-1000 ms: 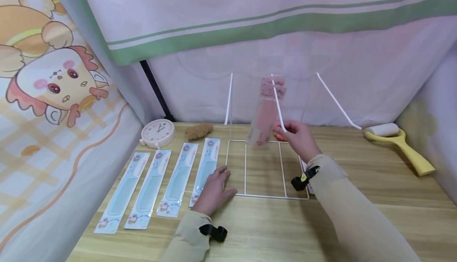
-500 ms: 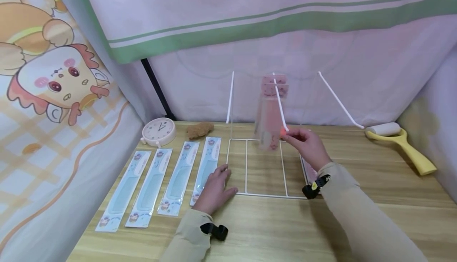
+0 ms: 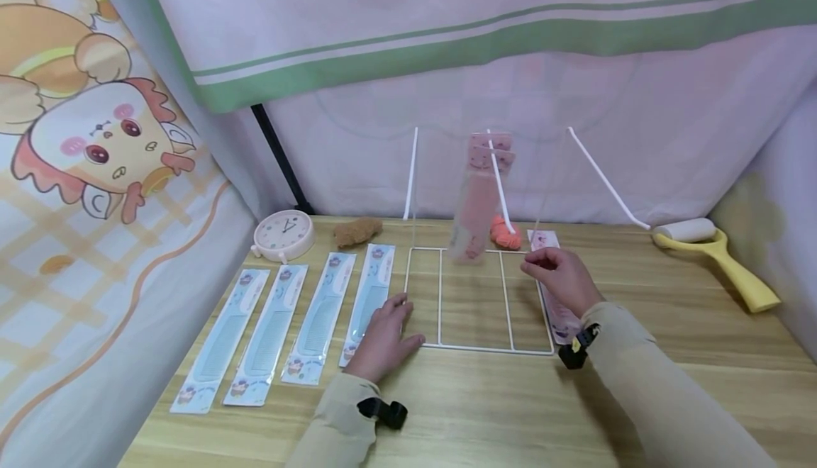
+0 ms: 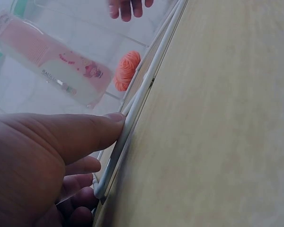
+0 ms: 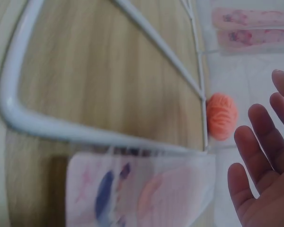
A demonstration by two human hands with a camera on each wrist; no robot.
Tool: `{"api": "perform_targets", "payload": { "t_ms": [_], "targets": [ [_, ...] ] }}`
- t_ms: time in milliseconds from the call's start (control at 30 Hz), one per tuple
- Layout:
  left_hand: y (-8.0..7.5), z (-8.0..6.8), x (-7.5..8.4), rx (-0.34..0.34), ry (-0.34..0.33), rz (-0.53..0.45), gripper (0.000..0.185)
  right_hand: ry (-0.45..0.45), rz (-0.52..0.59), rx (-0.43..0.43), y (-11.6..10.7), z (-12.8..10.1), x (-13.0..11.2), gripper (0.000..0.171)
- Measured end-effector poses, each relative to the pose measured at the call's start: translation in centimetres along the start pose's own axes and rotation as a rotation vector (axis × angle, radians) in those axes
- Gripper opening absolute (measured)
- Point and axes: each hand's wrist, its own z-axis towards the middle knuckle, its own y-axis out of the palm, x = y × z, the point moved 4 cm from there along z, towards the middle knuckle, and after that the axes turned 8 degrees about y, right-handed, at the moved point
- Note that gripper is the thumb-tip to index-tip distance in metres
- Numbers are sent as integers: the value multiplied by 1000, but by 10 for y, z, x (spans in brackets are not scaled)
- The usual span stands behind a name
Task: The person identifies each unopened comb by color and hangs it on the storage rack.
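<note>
A white wire rack (image 3: 475,348) stands on the table with three prongs jutting forward. Two pink comb packs (image 3: 475,205) hang from its middle prong (image 3: 499,188), one before the other. My left hand (image 3: 383,337) rests on the rack's front left corner, its thumb (image 4: 92,132) along the front bar and its fingers beside the corner. Near the rack's right side my right hand (image 3: 563,280) hovers with nothing in it, its fingers (image 5: 255,156) loosely spread in the right wrist view. Partly beneath that hand, another pink comb pack (image 3: 545,240) lies on the table.
Several blue comb packs (image 3: 306,319) lie in a row left of the rack. Behind them are a pink clock (image 3: 284,235) and a brown lump (image 3: 357,232). An orange yarn ball (image 3: 504,234) sits behind the rack, and a yellow-handled lint roller (image 3: 734,266) lies at far right.
My right hand has drawn back from the middle prong's tip, down and to the right, uncovering the yarn ball. The hanging packs have swung slightly. My left hand has stayed put.
</note>
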Motion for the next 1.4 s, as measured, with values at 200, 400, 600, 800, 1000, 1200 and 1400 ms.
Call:
{"api": "perform_targets", "payload": {
  "t_ms": [200,400,600,800,1000,1200,1400],
  "targets": [
    [1,0,-1,-5,-16,-1,64,56,-35,-4,-1,-2,12,34],
    [1,1,-1,-4,-12,-1,64,89,-84,15,-5,0,27,38],
    [0,1,1,0,-4,6,63,107,-164,30,-8,0,41,50],
    [-1,1,2,0,-8,7,63,176,-269,-19,-12,-4,47,76],
    [-2,0,4,3,-17,-1,63,269,-353,-108,-20,-5,50,103],
    [-1,0,4,1,-17,-2,63,315,-262,-164,-25,-9,55,108],
    [-2,0,3,-6,-17,3,63,239,-210,-141,-31,-5,66,100]
  ]
}}
